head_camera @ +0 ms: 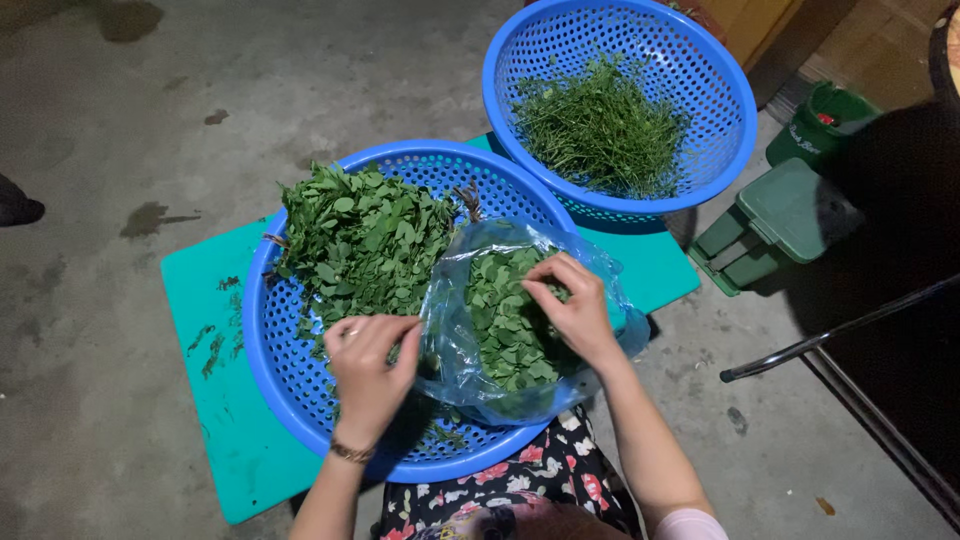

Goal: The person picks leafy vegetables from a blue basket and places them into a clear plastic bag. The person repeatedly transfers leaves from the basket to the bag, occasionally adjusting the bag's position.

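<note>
Head view: two hands sorting leafy greens over a blue basket.

The left hand [368,372] pinches a sprig at the edge of the leaf pile [362,240] inside the near blue basket [270,350]. The right hand [572,305] closes its fingertips on picked leaves [505,320] in a clear plastic bag [455,350] lying in that basket. A second basket [720,90] of bare stems [600,125] sits beyond, on a teal mat [225,430].

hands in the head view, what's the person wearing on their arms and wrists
Both forearms are bare. The left hand has a thin gold-coloured bracelet at the wrist and what looks like a ring on one finger. The right hand shows no jewellery that can be made out; a pale pink sleeve edge shows at the upper arm. No gloves.
</note>
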